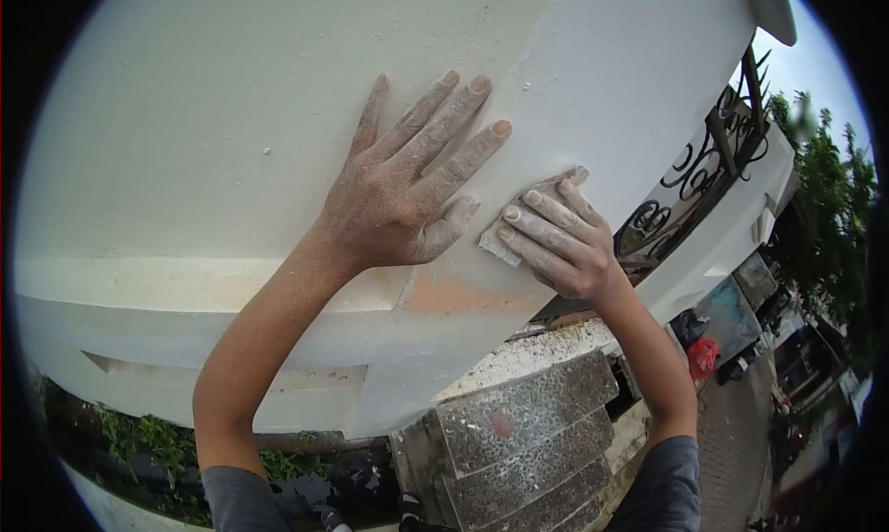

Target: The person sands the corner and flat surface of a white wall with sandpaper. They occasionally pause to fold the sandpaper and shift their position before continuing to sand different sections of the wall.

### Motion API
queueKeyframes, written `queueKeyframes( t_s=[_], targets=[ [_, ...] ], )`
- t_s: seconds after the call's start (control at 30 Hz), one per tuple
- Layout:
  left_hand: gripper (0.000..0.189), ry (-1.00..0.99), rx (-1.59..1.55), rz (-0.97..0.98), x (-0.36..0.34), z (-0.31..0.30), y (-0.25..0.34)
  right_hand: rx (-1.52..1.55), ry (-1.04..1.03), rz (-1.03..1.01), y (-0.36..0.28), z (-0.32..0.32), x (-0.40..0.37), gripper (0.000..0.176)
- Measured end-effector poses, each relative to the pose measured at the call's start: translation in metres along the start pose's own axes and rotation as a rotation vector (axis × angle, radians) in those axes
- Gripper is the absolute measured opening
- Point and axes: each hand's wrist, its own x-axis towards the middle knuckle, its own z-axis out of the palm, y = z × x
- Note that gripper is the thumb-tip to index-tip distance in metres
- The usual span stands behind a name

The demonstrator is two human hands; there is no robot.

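Observation:
My left hand (pixel 398 180) lies with its fingers spread on the off-white wall (pixel 222 125), holding nothing. White dust coats its fingers. To its right, my right hand (pixel 560 240) presses a worn, dusty sheet that looks like sandpaper (pixel 501 247) against the wall near its right edge. The sheet's edges stick out past the fingers, and the rest is hidden under them. Below the hands, a peach-coloured bare patch (pixel 463 294) shows on the wall beside a moulded ledge (pixel 185 282).
Stone steps (pixel 528 430) lie below, beside a dark ditch with green plants (pixel 153 444). A black scrolled metal gate (pixel 690 175) stands to the right. Farther right are a paved lane (pixel 736 430), a red bag (pixel 703 358) and trees (pixel 829 208).

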Motion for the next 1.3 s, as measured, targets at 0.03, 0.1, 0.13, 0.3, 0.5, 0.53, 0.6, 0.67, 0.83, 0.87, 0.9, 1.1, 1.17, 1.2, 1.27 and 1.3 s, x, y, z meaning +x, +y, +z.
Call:
queueKeyframes(
  t_s=[0.03, 0.1, 0.13, 0.3, 0.5, 0.53, 0.6, 0.67, 0.83, 0.87, 0.9, 1.1, 1.17, 1.2, 1.27, 1.3],
  targets=[
    [0.054, -0.006, 0.014, 0.002, 0.000, -0.004, 0.003, -0.007, 0.002, 0.015, -0.003, -0.003, 0.000, 0.020],
    [0.052, 0.000, 0.032, -0.002, -0.001, 0.003, -0.002, -0.008, 0.003, 0.024, 0.003, 0.005, -0.002, 0.020],
    [0.052, 0.002, 0.039, 0.012, -0.002, 0.003, -0.004, -0.011, 0.018, 0.030, 0.002, 0.008, -0.003, 0.020],
    [0.052, -0.013, 0.020, 0.043, -0.007, 0.003, -0.011, -0.051, 0.045, 0.037, 0.003, 0.011, -0.002, 0.022],
    [0.053, 0.018, 0.013, 0.039, -0.010, 0.007, -0.014, 0.091, -0.141, 0.011, -0.019, 0.014, -0.012, 0.029],
    [0.054, 0.027, 0.018, 0.033, -0.011, 0.009, -0.014, 0.166, -0.261, -0.070, -0.030, 0.022, -0.024, 0.030],
    [0.056, 0.041, 0.022, 0.032, -0.012, 0.009, -0.013, 0.276, -0.424, -0.182, -0.030, 0.025, -0.033, 0.032],
    [0.058, 0.044, 0.010, 0.042, -0.014, 0.009, -0.013, 0.046, -0.296, -0.140, 0.000, -0.004, -0.016, 0.032],
    [0.060, 0.046, 0.018, 0.044, -0.016, 0.011, -0.011, 0.097, -0.270, -0.109, -0.011, 0.011, -0.029, 0.031],
    [0.060, 0.046, 0.021, 0.049, -0.016, 0.010, -0.011, 0.186, -0.372, -0.171, -0.020, 0.016, -0.034, 0.033],
    [0.060, 0.034, 0.022, 0.008, -0.016, 0.009, -0.009, 0.271, -0.469, -0.236, -0.024, 0.018, -0.031, 0.034],
    [0.058, -0.168, 0.020, -0.396, -0.043, -0.002, 0.065, 0.018, -0.247, -0.121, -0.011, 0.011, -0.024, 0.039],
    [0.055, -0.144, 0.054, -0.450, -0.073, 0.020, 0.075, 0.143, -0.414, -0.267, -0.017, 0.011, -0.021, 0.036],
    [0.054, -0.129, 0.074, -0.478, -0.086, 0.027, 0.078, 0.093, -0.365, -0.260, -0.004, 0.007, -0.021, 0.035],
    [0.053, -0.154, 0.120, -0.477, -0.099, 0.027, 0.083, -0.025, -0.182, -0.129, 0.012, 0.002, -0.020, 0.034],
    [0.053, -0.171, 0.132, -0.478, -0.104, 0.028, 0.083, -0.090, -0.058, -0.002, 0.015, 0.000, -0.021, 0.033]
  ],
)
